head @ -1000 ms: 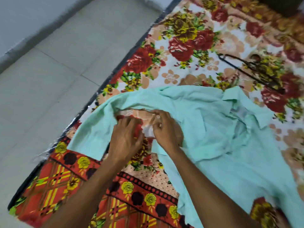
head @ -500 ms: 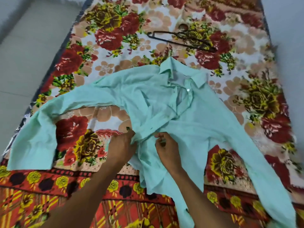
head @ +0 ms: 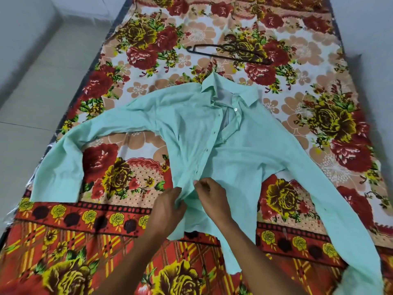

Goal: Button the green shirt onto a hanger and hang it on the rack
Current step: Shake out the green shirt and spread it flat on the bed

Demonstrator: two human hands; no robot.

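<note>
The light green shirt [head: 244, 145] lies front up on the bed with its collar pointing away from me and both sleeves spread to the sides. Its front is open at the neck, and one white button shows below the collar. My left hand [head: 170, 206] pinches the left front edge near the lower placket. My right hand [head: 212, 198] pinches the right front edge beside it, fingers closed on the cloth. A dark thin hanger [head: 229, 52] rests on the bed beyond the collar, apart from the shirt.
The bed is covered by a red, yellow and white flowered sheet [head: 148, 50]. Grey tiled floor [head: 38, 99] runs along the bed's left edge. A pale wall [head: 365, 22] stands at the right. No rack is in view.
The view swung from the left sleeve to the shirt's middle. My hands left the sleeve and took the two front edges low on the shirt, which now lies spread more flatly.
</note>
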